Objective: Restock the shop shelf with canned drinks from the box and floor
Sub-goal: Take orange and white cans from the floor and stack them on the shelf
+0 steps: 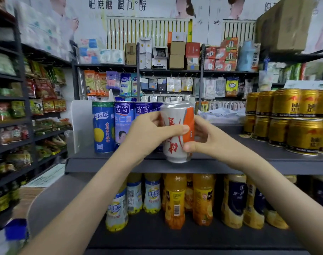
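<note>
Gripping 1 can [175,144] are left hand [153,134] and right hand [209,141]

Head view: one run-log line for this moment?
left hand: grips silver-orange can | right hand: grips same can | can: upright, at top shelf front edge

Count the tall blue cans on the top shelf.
4: a dark-blue can at far left, then three light-blue cans to its right: first, second, third, mostly behind the held can. More may be hidden behind it.
</note>
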`<state>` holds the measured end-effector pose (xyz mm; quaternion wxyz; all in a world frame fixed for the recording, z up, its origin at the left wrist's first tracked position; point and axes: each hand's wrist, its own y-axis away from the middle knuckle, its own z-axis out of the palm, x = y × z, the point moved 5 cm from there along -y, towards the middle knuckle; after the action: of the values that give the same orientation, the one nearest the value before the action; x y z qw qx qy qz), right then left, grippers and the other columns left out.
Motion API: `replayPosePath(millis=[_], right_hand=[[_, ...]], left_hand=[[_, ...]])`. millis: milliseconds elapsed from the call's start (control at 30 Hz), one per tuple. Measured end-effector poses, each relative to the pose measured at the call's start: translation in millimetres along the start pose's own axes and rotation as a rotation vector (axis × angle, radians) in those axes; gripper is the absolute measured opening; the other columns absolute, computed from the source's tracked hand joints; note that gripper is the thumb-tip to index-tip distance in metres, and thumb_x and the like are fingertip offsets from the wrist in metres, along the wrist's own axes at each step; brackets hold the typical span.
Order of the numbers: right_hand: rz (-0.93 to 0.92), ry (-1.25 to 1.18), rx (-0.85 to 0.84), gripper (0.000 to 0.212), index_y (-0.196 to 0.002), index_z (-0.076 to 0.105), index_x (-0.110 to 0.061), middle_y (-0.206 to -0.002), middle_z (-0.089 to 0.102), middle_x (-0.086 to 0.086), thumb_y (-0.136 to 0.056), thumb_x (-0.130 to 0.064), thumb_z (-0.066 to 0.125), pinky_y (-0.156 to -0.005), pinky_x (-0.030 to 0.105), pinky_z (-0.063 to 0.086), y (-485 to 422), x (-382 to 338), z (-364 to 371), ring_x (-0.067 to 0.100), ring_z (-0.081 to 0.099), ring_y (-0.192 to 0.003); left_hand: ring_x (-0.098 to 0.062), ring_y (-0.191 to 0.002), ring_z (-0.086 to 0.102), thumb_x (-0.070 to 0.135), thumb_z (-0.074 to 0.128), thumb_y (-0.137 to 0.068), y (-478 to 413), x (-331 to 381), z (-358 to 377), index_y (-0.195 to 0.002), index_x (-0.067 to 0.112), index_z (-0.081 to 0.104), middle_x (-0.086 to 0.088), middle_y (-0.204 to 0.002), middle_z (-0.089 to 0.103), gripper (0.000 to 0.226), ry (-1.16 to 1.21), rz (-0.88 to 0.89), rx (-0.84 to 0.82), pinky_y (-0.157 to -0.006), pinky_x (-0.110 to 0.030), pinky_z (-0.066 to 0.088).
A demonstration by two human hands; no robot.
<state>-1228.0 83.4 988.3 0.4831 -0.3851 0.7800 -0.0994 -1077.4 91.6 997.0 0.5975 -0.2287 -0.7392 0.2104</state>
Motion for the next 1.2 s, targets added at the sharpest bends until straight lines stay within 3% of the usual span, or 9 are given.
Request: replayPosePath(millis=[133, 333, 400, 533, 633, 733, 833, 933, 1200], right_hand=[[0.051, 0.057, 0.179, 0.063, -0.111, 0.058, -0.026, -0.104, 0.07, -0.007, -0.055, -0.044, 0.081, -0.094, 0.039, 0.051, -4, 10, -12, 0.012, 0.066, -0.1], [0.188, 0.001, 0.242, 0.055, -0.116, 0.058, -0.019, -0.105, 0.07, -0.003, -0.067, -0.021, 0.082, -0.091, 0.034, 0.053, -8, 49, -29, 0.009, 0.067, -0.095], [0.215, -0.064, 0.248, 0.053, -0.117, 0.058, -0.016, -0.106, 0.071, -0.003, -0.069, -0.016, 0.081, -0.09, 0.033, 0.053, -11, 58, -30, 0.01, 0.068, -0.096], [0.23, -0.119, 0.173, 0.054, -0.12, 0.053, -0.017, -0.108, 0.069, -0.004, -0.072, -0.014, 0.078, -0.091, 0.031, 0.053, -19, 63, -29, 0.012, 0.066, -0.101], [0.166, 0.037, 0.123, 0.09, -0.139, 0.029, -0.028, -0.121, 0.054, -0.021, -0.066, -0.023, 0.082, -0.099, 0.027, 0.046, -25, 59, -28, -0.003, 0.057, -0.108], [-0.037, 0.419, 0.159, 0.117, -0.147, 0.001, -0.031, -0.142, 0.021, -0.023, -0.067, -0.02, 0.085, -0.11, 0.021, 0.022, -28, 50, -29, -0.005, 0.026, -0.132], [-0.15, 0.637, 0.138, 0.11, -0.141, 0.002, -0.037, -0.146, 0.006, -0.016, -0.068, -0.024, 0.084, -0.113, 0.022, 0.007, -30, 47, -26, -0.001, 0.003, -0.139], [-0.116, 0.595, 0.121, 0.109, -0.143, 0.004, -0.035, -0.145, 0.004, -0.018, -0.069, -0.018, 0.082, -0.113, 0.02, 0.006, -34, 51, -25, -0.005, -0.001, -0.137], [-0.068, 0.573, 0.101, 0.11, -0.15, 0.004, -0.024, -0.158, -0.005, -0.006, -0.071, -0.017, 0.081, -0.114, 0.023, 0.011, -33, 48, -23, 0.005, -0.005, -0.144]], left_hand=[[-0.005, -0.088, 0.068, 0.052, 0.08, -0.056, -11, 5, 15, -0.098, 0.029, 0.068, 0.01, -0.093, 0.073, 0.05, -0.232, 0.104, 0.054, -0.081, -0.034, 0.056], [-0.017, -0.118, 0.046, 0.054, 0.056, -0.083, -19, 13, 5, -0.125, 0.015, 0.056, -0.002, -0.127, 0.055, 0.057, -0.774, 0.572, 0.297, -0.099, -0.023, 0.032], [-0.024, -0.123, 0.043, 0.05, 0.05, -0.083, -21, 4, 4, -0.129, 0.011, 0.054, -0.009, -0.132, 0.052, 0.06, -0.932, 0.661, 0.321, -0.101, -0.03, 0.029], [-0.032, -0.131, 0.036, 0.043, 0.051, -0.082, -32, -26, 6, -0.137, 0.011, 0.046, -0.016, -0.143, 0.042, 0.064, -1.131, 0.635, 0.257, -0.111, -0.045, 0.023], [-0.036, -0.134, 0.034, 0.035, 0.057, -0.08, -35, -40, 7, -0.14, 0.01, 0.043, -0.02, -0.147, 0.035, 0.066, -1.186, 0.658, 0.248, -0.112, -0.05, 0.025], [-0.036, -0.139, 0.027, 0.036, 0.053, -0.084, -35, -46, 9, -0.144, 0.012, 0.036, -0.021, -0.151, 0.027, 0.067, -1.222, 0.674, 0.248, -0.114, -0.047, 0.018], [-0.035, -0.14, 0.023, 0.039, 0.044, -0.086, -36, -47, 9, -0.146, 0.014, 0.032, -0.021, -0.153, 0.024, 0.066, -1.243, 0.672, 0.242, -0.115, -0.045, 0.015], [-0.034, -0.14, 0.024, 0.04, 0.041, -0.085, -36, -47, 9, -0.145, 0.014, 0.032, -0.02, -0.152, 0.025, 0.066, -1.242, 0.666, 0.238, -0.115, -0.045, 0.016], [-0.037, -0.139, 0.027, 0.037, 0.049, -0.084, -35, -46, 11, -0.144, 0.013, 0.034, -0.022, -0.151, 0.027, 0.066, -1.244, 0.653, 0.234, -0.114, -0.048, 0.017]])
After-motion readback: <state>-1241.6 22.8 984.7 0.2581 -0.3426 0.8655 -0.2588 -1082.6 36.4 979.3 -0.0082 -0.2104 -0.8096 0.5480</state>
